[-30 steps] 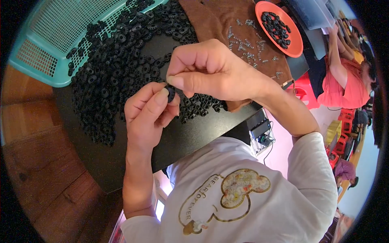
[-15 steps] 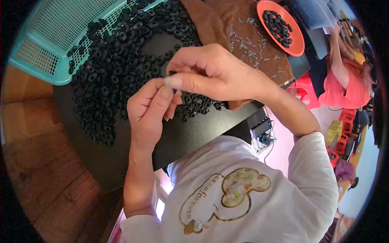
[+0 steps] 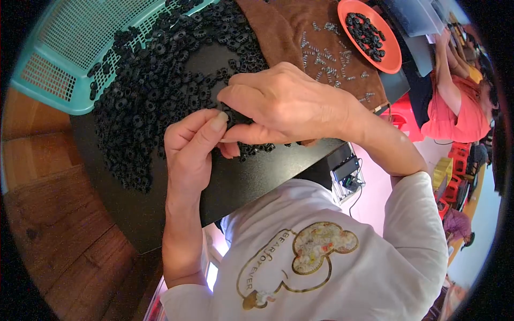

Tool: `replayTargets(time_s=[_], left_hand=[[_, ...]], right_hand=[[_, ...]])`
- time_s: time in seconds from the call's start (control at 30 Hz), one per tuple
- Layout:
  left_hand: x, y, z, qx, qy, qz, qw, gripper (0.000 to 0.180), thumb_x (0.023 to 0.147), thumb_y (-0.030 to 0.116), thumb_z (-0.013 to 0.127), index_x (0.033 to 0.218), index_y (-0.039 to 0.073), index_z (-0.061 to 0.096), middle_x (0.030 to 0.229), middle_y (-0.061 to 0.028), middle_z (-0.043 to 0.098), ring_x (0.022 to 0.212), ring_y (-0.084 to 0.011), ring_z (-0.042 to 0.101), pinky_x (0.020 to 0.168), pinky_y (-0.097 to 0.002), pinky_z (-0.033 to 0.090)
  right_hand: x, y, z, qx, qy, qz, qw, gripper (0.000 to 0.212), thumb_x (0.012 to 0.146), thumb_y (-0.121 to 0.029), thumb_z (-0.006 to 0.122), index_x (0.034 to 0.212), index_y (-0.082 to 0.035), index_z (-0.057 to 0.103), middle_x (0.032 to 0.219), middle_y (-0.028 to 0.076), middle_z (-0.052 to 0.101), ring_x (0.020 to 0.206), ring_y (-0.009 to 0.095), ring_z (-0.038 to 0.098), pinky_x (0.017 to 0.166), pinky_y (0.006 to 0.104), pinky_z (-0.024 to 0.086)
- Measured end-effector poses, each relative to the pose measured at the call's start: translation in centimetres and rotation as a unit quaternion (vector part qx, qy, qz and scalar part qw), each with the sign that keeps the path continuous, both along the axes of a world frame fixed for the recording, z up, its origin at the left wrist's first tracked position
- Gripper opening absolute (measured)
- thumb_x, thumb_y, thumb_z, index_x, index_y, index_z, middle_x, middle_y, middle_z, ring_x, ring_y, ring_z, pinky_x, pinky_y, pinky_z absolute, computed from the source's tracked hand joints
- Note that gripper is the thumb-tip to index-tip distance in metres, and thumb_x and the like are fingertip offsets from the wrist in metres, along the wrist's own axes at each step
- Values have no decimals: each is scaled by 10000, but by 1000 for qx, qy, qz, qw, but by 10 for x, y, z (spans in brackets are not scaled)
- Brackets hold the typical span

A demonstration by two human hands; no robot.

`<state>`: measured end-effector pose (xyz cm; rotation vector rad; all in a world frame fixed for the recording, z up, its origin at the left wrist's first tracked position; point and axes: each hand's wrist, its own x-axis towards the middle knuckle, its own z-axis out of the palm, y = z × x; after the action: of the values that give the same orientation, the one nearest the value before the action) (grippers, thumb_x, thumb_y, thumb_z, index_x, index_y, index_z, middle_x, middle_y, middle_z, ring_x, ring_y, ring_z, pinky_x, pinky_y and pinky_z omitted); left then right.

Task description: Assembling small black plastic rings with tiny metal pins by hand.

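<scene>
Above the near side of the dark table, both my hands meet in a pinch. My left hand (image 3: 190,147) has its thumb pressed against its fingers on a small black plastic part (image 3: 229,114), mostly covered by fingertips. My right hand (image 3: 292,104) comes from the right, its fingers curled over the same spot and its thumb reaching to the left fingertips; what lies inside its grip is hidden. Behind and below the hands spreads a big heap of small black plastic parts (image 3: 144,101). Small metal springs (image 3: 329,61) lie scattered on a brown cloth (image 3: 284,29) beyond my right hand.
A turquoise mesh basket (image 3: 80,99) tips toward the heap at the far left. An orange plate (image 3: 393,56) holds black pieces at the far right, beside a clear plastic bin (image 3: 415,18). Another person in a red top (image 3: 458,115) sits to the right, with red stools (image 3: 455,168) behind.
My right hand has turned, its back now facing up more, and its thumb has dropped lower against the left fingertips. The left hand has shifted slightly left and stays pinched.
</scene>
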<state>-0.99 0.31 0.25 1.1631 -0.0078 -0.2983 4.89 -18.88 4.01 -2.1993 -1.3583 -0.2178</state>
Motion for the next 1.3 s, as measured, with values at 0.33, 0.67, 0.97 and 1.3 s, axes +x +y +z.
replayTargets(time_s=[0.33, 0.67, 0.97, 1.3], left_hand=[[1, 1, -2, 32, 9, -9, 999, 233, 937, 182, 571, 918, -35, 652, 741, -70, 649, 613, -120, 601, 577, -238, 480], [-1, -2, -4, 79, -40, 18, 996, 205, 943, 163, 570, 928, -25, 650, 741, -45, 641, 626, -97, 592, 581, -226, 477], [-2, -4, 0, 101, -38, 25, 994, 197, 941, 148, 560, 914, -23, 654, 700, -34, 628, 596, -83, 577, 553, -213, 461], [-3, -8, 2, 133, -38, 17, 990, 202, 944, 144, 547, 920, -29, 649, 700, -38, 630, 594, -82, 575, 548, -216, 458]], right_hand=[[0, 3, -6, 4, -11, -6, 1000, 323, 750, -237, 708, 891, 13, 560, 707, 98, 532, 573, 299, 590, 472, 382, 461], [-9, 9, -10, 9, -32, -7, 999, 290, 762, -278, 665, 738, -11, 553, 698, 128, 579, 605, 316, 622, 495, 411, 500], [-8, 3, -6, 24, -37, -50, 998, 271, 770, -273, 659, 736, -27, 551, 686, 114, 566, 589, 299, 613, 478, 393, 494], [-11, -3, -11, 30, -56, -20, 998, 255, 712, -179, 699, 836, 3, 570, 686, 75, 499, 560, 229, 570, 444, 335, 452]])
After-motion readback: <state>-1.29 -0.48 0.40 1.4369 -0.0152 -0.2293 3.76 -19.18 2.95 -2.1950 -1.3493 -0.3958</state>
